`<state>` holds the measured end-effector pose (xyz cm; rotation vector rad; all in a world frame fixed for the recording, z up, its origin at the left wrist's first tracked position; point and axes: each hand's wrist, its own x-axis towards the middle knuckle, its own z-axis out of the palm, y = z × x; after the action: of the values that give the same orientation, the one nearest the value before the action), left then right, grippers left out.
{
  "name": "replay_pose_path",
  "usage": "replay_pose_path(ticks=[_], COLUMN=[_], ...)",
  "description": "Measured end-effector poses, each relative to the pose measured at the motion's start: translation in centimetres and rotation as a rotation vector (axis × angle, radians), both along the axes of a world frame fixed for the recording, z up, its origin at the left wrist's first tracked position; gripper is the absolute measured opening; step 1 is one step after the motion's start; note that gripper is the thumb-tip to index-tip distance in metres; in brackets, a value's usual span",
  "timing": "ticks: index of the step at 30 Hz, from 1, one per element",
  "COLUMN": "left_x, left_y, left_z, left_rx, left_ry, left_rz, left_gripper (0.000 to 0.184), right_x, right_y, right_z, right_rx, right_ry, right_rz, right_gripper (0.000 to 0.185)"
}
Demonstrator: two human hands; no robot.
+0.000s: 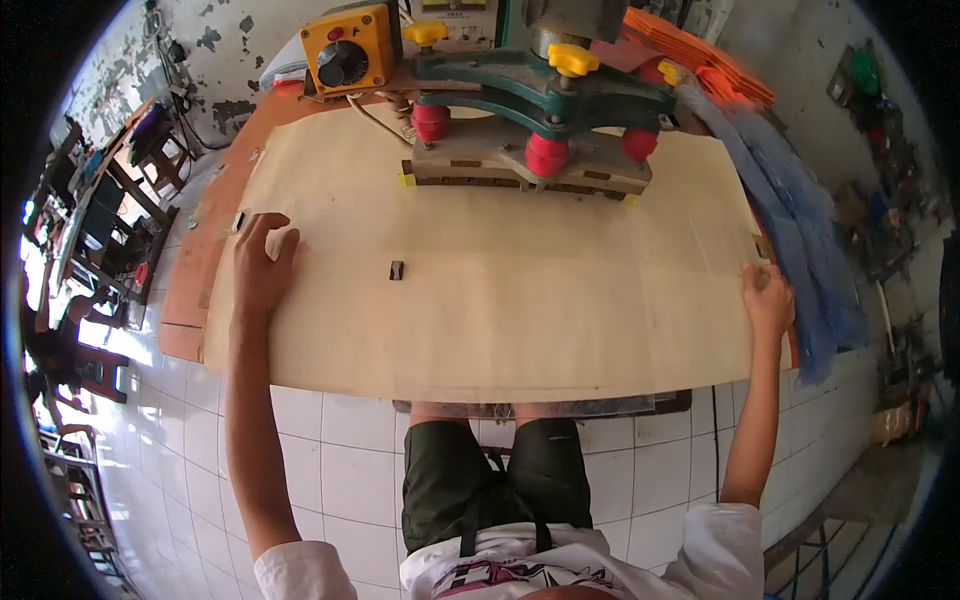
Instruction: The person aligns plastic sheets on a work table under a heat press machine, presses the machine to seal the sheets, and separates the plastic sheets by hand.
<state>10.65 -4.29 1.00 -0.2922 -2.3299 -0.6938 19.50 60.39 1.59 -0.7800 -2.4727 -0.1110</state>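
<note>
A broad cream sheet covers the work table beneath the press. At its left side my left hand rests with curved fingers, the thumb apart from the index finger and nothing visible between them. A small dark piece lies just beside that hand. Over the sheet's right edge, my right hand is closed with the fingers curled toward the thumb; what they hold, if anything, is hidden. Just beyond it lies a small brownish piece. Another small black piece sits on the sheet, left of centre.
A green press head with red knobs and a metal plate stands over the back of the sheet. Behind it on the left is a yellow control box. Bluish translucent plastic hangs along the right, near orange stacked material.
</note>
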Motion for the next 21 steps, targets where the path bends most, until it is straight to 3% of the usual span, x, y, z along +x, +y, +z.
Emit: replay_pose_path(ticks=[11,19,21], left_x=[-0.4,-0.8,-0.7], left_y=[-0.4,-1.1,-0.9], left_z=[-0.9,-1.5,-1.4], left_rx=[-0.037,-0.051,-0.052], left_ry=[-0.133,-0.136,-0.113], left_rz=[-0.061,-0.108,-0.116], left_gripper=[0.02,0.018,0.017], right_x=[-0.4,-1.2,-1.4], right_y=[0.3,3.0,3.1], right_z=[-0.6,-1.6,-0.6], right_rx=[-0.077,-0.222,-0.268], right_ry=[-0.002,0.204,0.122], right_rz=[0.011,0.344,0.352], right_gripper=[0.041,0.029,0.03])
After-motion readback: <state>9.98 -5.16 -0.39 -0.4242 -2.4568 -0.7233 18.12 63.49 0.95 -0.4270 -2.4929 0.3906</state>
